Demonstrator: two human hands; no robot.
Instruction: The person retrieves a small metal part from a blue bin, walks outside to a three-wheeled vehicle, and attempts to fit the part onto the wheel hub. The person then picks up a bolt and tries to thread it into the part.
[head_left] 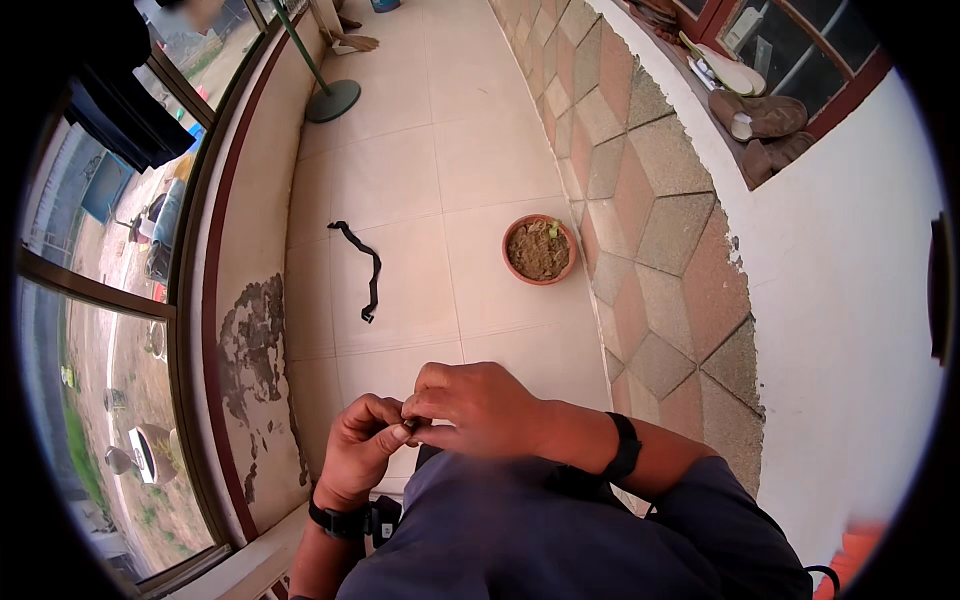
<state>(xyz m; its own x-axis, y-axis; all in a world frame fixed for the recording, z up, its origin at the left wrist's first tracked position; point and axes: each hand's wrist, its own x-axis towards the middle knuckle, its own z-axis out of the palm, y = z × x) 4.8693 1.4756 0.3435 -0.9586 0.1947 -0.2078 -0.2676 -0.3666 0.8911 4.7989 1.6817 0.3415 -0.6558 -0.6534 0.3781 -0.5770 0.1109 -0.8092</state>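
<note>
My left hand (370,440) and my right hand (465,410) meet in front of my dark shirt, fingers closed around a small dark item (411,425) at their fingertips, mostly hidden. Both wrists wear black bands. Beyond them, on the floor tiles, lies a wavy black strap (372,270) with fittings at both ends. Right of it stands a round terracotta pot (537,250) of dry soil with a small green leaf.
A framed glass window (95,400) and stained low wall (250,350) line the left, with hanging dark cloth. A green stand base (333,103) and broom (353,44) are farther up. Patterned tiled wall (655,270) and a sill holding shoes (757,118) are right.
</note>
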